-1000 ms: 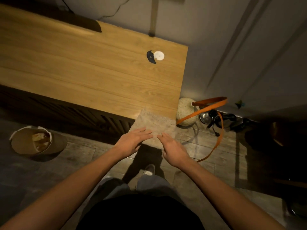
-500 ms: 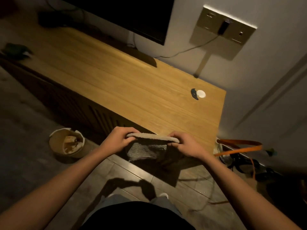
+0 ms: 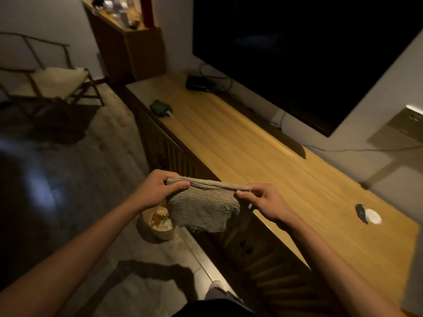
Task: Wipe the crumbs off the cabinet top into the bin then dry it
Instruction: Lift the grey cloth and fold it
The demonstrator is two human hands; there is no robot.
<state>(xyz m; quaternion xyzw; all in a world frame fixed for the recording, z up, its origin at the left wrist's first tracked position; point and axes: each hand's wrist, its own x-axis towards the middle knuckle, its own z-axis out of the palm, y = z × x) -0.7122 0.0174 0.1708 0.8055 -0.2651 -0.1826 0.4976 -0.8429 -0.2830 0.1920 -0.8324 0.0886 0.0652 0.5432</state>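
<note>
A grey-brown terry cloth (image 3: 203, 208) hangs folded in the air in front of the cabinet's front edge. My left hand (image 3: 158, 188) pinches its top left corner and my right hand (image 3: 263, 201) pinches its top right corner. The long wooden cabinet top (image 3: 263, 156) runs from the far left to the near right. A small tan bin (image 3: 158, 227) with pale scraps inside stands on the floor below the cloth, partly hidden by it. No crumbs can be made out on the wood in this dim light.
A white disc with a dark piece (image 3: 368, 216) lies near the cabinet's right end. A green object (image 3: 160, 107) and a black box with cables (image 3: 199, 83) sit at the far end. A large dark screen (image 3: 297, 53) hangs above. A chair (image 3: 52, 83) stands at far left.
Both hands lifted the cloth off the cabinet's corner and now hold it up by its top edge. The view has swung left along the cabinet.
</note>
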